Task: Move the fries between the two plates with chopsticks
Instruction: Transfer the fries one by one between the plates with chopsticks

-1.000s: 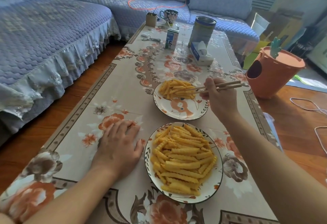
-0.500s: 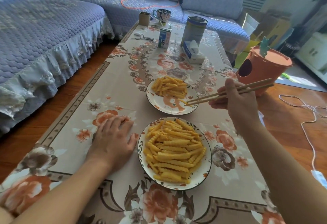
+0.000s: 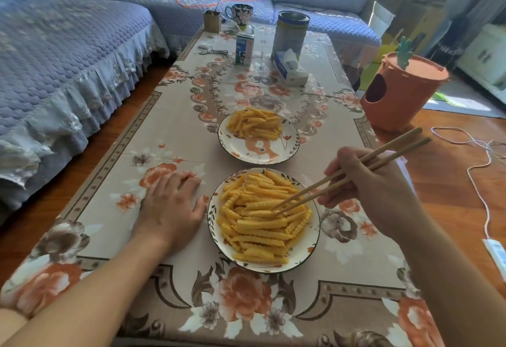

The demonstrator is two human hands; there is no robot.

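At the bottom of the frame my two forearms reach in over a desk (image 3: 115, 182) covered by a floral cloth. My left hand (image 3: 171, 207) lies flat, fingers straight, on the cloth left of centre, holding nothing. My right hand (image 3: 375, 190), at right, curls around wooden chopsticks (image 3: 347, 175), whose tips rest among crinkle-cut fries (image 3: 260, 218) heaped on the near plate (image 3: 212, 215), a round, glossy patterned dish. Just beyond it, the far plate (image 3: 290, 145) holds a smaller pile. I judge the ridged, stiff fries could slip from the smooth tips and drop onto the cloth between plates if pinched off-centre.
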